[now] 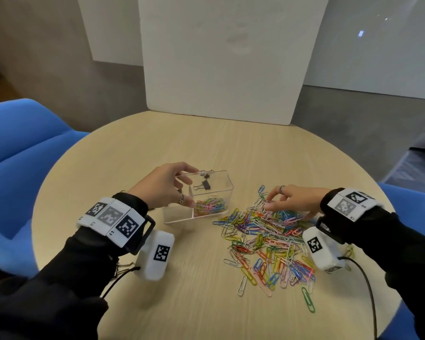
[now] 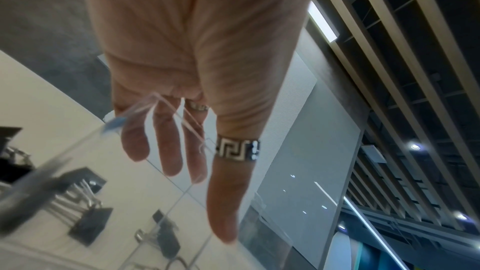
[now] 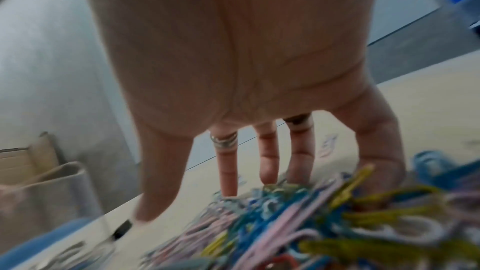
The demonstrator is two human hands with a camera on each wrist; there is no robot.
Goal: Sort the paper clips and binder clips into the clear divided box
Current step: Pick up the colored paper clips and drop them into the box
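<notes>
Gripping the clear box [image 1: 214,192] at its left end, the left hand [image 1: 165,185] has its fingers over the far rim and its thumb against the near wall; the left wrist view shows the fingers [image 2: 168,141] seen through the clear wall. The box stands near the middle of the tabletop [image 1: 157,143]. Its near compartment holds a heap of coloured paper clips [image 1: 210,204], and its far compartment holds two black binder clips [image 1: 203,185]. Just right of the box, toward the right edge of the tabletop, a wide loose pile of coloured clips [image 1: 268,241] lies spread out. The right hand [image 1: 287,200] rests on the far part of that pile, its fingers loosely curled with the tips down among the clips; whether they have hold of any clip I cannot tell. A white board [image 1: 226,57] stands at the far edge.
</notes>
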